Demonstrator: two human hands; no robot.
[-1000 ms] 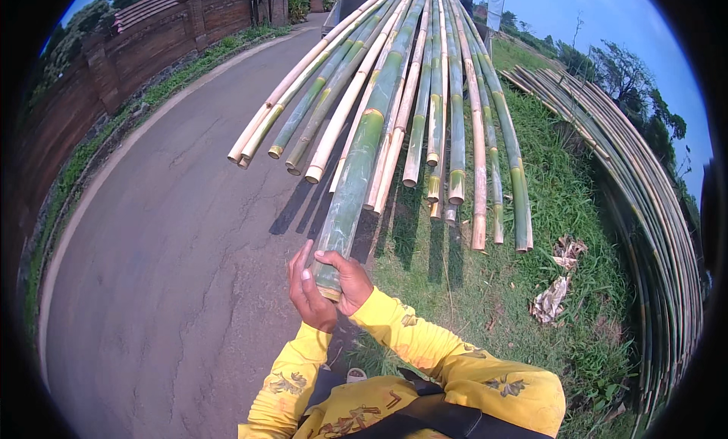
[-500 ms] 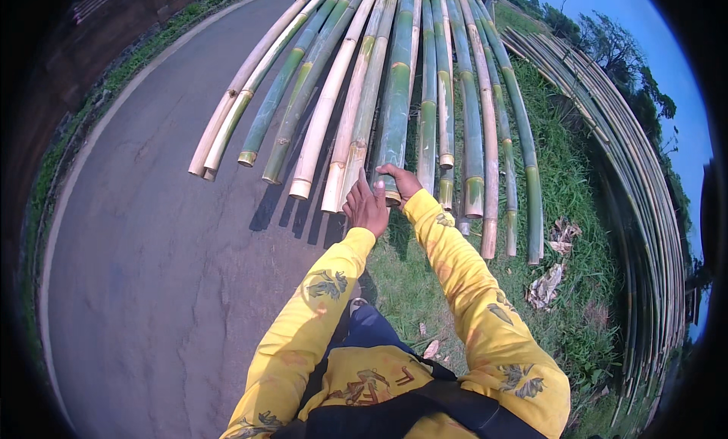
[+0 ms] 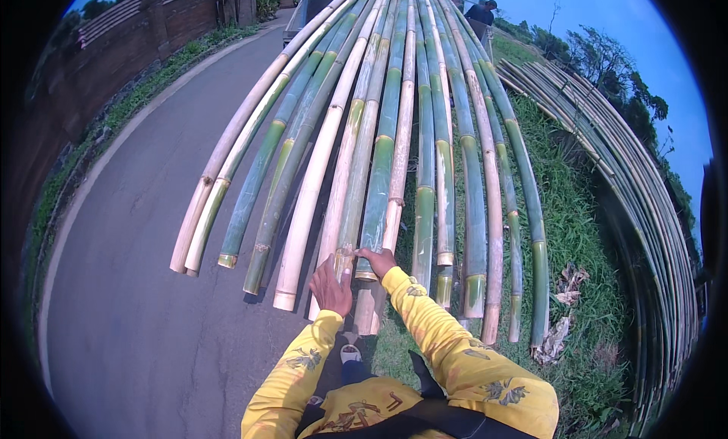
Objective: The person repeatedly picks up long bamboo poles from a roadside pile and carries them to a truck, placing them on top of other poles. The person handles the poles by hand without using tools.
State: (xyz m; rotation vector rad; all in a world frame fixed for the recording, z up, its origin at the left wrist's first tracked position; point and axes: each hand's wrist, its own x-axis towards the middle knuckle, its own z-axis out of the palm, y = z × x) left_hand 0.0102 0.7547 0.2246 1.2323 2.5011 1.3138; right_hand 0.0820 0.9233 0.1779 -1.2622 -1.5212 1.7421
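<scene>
Long bamboo poles, green and pale, fan out toward me with their cut ends near my body. My right hand (image 3: 378, 261) grips a thick green bamboo pole (image 3: 378, 219) close to its cut end, its thumb lying across the top. Just left of it, my left hand (image 3: 331, 289) rests against the end of a pale bamboo pole (image 3: 350, 227), fingers stretched and thumb apart. Its palm is turned away from view. Below the green pole's end, another pale pole end (image 3: 367, 308) sticks out. Both forearms are in yellow patterned sleeves.
On the left runs a paved road (image 3: 152, 287) beside a brick wall (image 3: 178, 29). Grass (image 3: 561, 181) and dry leaves (image 3: 553, 343) lie to the right, with a second long bamboo stack (image 3: 607, 128). A person (image 3: 482, 13) stands at the far end, near a vehicle.
The view has tilted up, showing more of the far end and the person there. The pole ends and both hands now appear lower, and my left hand lies over the pale poles.
</scene>
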